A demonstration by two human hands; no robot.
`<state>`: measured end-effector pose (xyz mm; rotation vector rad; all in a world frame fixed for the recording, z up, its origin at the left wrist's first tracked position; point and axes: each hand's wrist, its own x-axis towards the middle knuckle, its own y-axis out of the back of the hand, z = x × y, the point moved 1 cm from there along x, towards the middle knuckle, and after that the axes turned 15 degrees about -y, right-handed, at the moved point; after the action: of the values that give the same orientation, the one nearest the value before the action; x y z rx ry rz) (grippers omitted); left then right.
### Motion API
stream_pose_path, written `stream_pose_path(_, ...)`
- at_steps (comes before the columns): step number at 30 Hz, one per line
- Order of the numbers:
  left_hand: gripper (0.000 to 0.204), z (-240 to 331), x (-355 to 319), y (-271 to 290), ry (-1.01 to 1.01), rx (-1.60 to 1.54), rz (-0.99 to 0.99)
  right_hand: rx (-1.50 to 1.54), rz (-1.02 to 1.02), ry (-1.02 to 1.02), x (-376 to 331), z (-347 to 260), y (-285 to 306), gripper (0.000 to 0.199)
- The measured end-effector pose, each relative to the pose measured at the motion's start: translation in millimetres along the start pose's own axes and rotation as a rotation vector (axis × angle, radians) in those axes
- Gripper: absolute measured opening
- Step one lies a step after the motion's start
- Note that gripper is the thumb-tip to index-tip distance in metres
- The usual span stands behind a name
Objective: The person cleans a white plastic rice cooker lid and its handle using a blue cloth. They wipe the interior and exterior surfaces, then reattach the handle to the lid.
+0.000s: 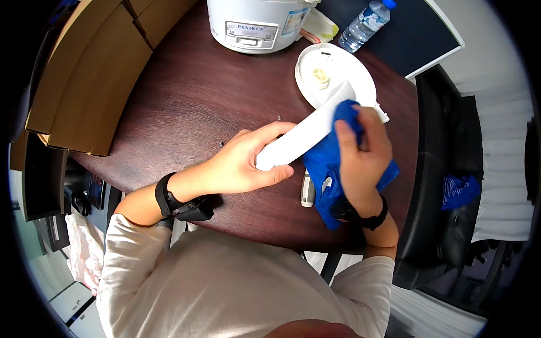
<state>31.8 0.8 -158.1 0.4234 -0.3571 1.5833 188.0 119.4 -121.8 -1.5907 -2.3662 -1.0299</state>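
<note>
My left hand (239, 160) is closed round the lower end of a long, white, slightly curved plastic piece, possibly a handle (296, 139). This piece slants up to the right, its far end over a round white lid-like part (360, 73). Bunched in my right hand (365, 158) is a blue cloth (324, 155), its upper fold against the upper part of the white piece. The rest of the cloth hangs down onto the table, partly hidden by my right hand and wrist. A grey-and-white tool handle (307, 190) lies beside the cloth.
A white rice cooker (242, 28) stands at the back of the dark brown table (180, 84). Two small screws (279, 118) lie on it. Cardboard boxes (90, 73) line the left, a water bottle (366, 27) the back right. A black sofa (445, 169) is beyond the right edge.
</note>
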Motion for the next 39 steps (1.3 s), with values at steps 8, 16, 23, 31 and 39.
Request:
stream_pose_path(8, 0.044, -0.4, 0.3, 5.1, -0.075, 0.075, -0.075, -0.161, -0.230, 0.465, -20.7, -11.5, -14.2, 0.035)
stream_pose_path(16, 0.046, 3.2, -6.2, 3.9, -0.053, 0.072, -0.042, -0.213, -0.066, 0.425, 11.8, 14.4, -5.4, 0.019)
stream_pose_path(23, 0.046, 5.9, -3.4, 5.1, -0.077, 0.103, -0.086, -0.133, -0.280, 0.550, -2.3, 1.3, -11.7, 0.019)
stream_pose_path(31, 0.045, 1.9, -6.8, 5.8, -0.046, 0.067, 0.029, -0.151, -0.275, 0.512, 20.1, 10.1, -2.8, 0.022)
stream_pose_path(39, 0.046, 2.6, -6.6, 9.1, -0.118, 0.110, 0.006, -0.232, -0.254, 0.578, 15.1, 5.9, -3.1, 0.020)
